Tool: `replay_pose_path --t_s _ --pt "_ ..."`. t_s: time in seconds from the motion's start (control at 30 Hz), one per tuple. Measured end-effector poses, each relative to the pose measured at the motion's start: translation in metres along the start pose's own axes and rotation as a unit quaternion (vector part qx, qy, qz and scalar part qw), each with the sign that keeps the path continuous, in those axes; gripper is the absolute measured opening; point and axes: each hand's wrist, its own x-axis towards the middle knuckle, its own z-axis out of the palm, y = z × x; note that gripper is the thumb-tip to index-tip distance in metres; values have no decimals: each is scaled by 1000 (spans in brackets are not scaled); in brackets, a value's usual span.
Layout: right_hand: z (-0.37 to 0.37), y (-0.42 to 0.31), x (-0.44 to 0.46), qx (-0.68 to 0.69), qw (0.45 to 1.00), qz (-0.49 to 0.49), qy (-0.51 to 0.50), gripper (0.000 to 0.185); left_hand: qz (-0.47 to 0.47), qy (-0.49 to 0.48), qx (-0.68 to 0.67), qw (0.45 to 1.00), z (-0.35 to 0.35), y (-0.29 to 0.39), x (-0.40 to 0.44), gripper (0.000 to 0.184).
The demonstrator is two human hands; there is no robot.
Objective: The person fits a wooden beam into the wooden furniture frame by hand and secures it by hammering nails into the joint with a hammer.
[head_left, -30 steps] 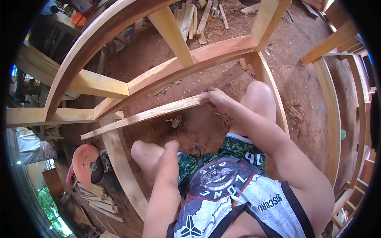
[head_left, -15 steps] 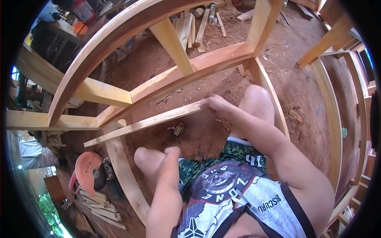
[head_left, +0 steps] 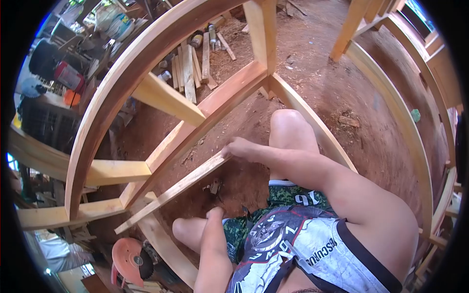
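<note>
My right hand (head_left: 238, 149) is closed around one end of a narrow wooden strip (head_left: 171, 193). The strip slants down to the left, and its far end passes over a side board (head_left: 163, 244) of the wooden frame. Whether it touches that board I cannot tell. My left hand (head_left: 215, 213) rests by my left knee, its fingers mostly hidden. In front of me stands the frame, with a curved top rail (head_left: 105, 93), a lower rail (head_left: 195, 129) and short crosspieces (head_left: 168, 100) between them.
A circular saw with an orange guard (head_left: 128, 259) sits on the ground at lower left. Offcuts (head_left: 189, 73) and bottles (head_left: 212, 35) lie beyond the frame on the dirt floor. More wooden framing (head_left: 395, 105) stands along the right.
The whole view has turned, so the frame and strip appear at a steeper slant. My right hand keeps hold of the strip's end; my left hand stays by the knee.
</note>
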Motion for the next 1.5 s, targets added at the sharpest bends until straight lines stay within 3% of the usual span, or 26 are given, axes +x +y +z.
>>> replay_pose_path --t_s 0.83,1.5 --pt "1 10 22 -36 999 25 -11 35 -15 -8 -6 1000 -8 -3 -14 24" --pt "-1 -3 7 9 1000 16 -17 34 -18 -13 8 1000 -8 -3 -7 29"
